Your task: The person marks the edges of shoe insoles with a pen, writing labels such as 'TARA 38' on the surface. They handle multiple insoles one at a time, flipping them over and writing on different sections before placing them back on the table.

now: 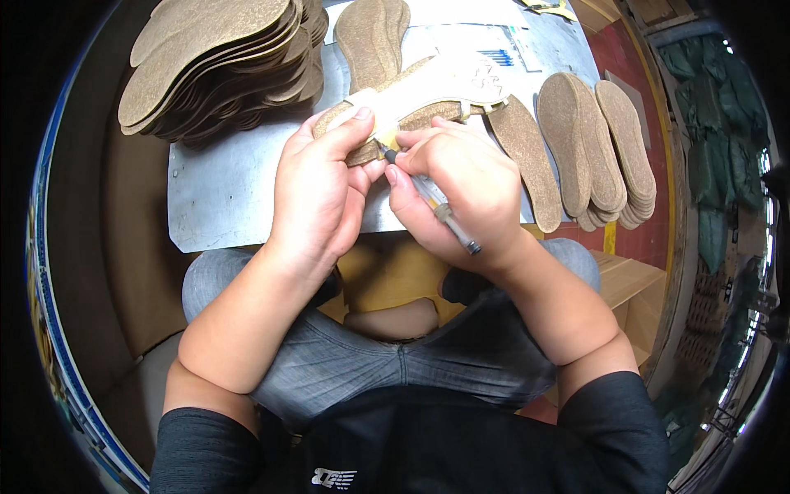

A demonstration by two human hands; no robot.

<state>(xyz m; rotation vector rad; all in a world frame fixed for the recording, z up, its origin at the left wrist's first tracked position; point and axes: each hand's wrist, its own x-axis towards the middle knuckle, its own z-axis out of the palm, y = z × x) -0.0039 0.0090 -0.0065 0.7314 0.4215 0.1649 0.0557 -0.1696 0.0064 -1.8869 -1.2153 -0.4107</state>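
Observation:
My left hand [314, 185] is closed on the rounded end of a speckled brown insole [429, 114], thumb on top and fingers beneath. Over this insole lies a pale, cream-coloured template [420, 92] with strap-like tabs and handwriting at its far end. A pen [445, 216] with a clear barrel is pinched in my right hand [473, 181]. Its dark tip meets the insole's near edge, by the left fingertips. Where the tip touches is partly covered by my fingers.
A tall stack of brown insoles [214, 58] stands at the left of the metal table [222, 202]. More insoles [568, 140] lie in piles at the right, one [527, 165] beside my right hand. Several blue pens [496, 58] lie at the back. A cardboard box [629, 284] sits below right.

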